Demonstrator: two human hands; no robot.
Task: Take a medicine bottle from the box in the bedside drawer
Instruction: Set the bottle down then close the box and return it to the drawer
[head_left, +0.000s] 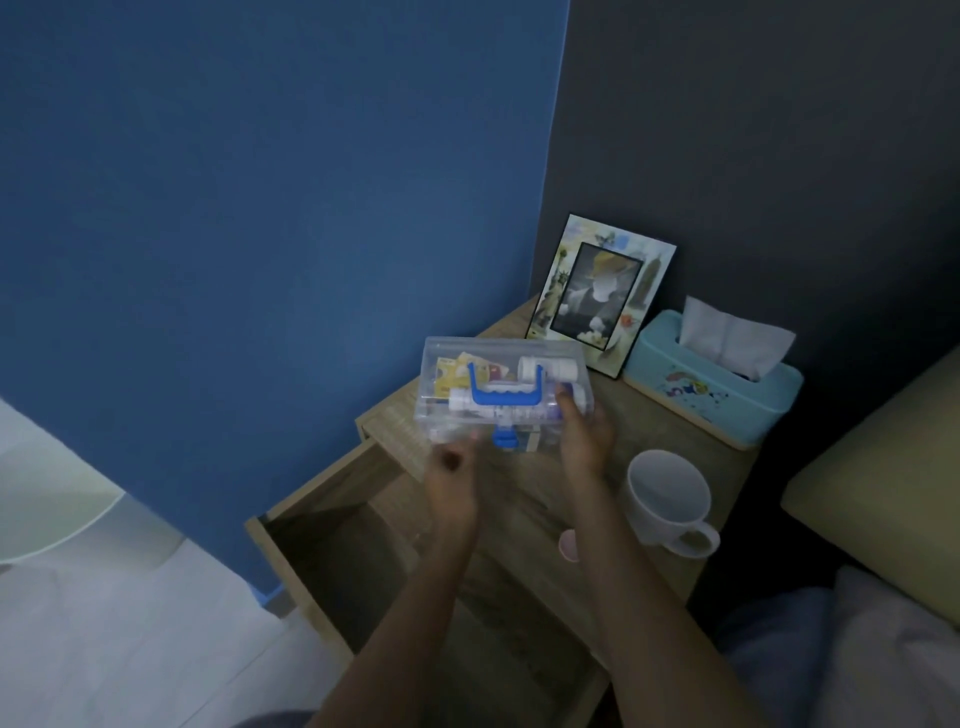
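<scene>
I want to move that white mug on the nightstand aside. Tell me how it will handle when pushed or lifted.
The white mug looks like glazed ceramic, so probably stiff, fairly heavy for its size and breakable if knocked off. It stands upright on a wide base and looks empty, so it should slide rather than tip. Its handle gives a sure grip; the smooth wall may be slippery.

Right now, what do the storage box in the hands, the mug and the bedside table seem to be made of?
Storage box: clear, glossy plastic, since bottles and packets show through it; its handle and latch are opaque blue plastic.
Mug: probably glazed ceramic, white and smooth with a thick rim.
Bedside table: light wood or wood-look laminate, matte with visible grain; which one cannot be told.
</scene>
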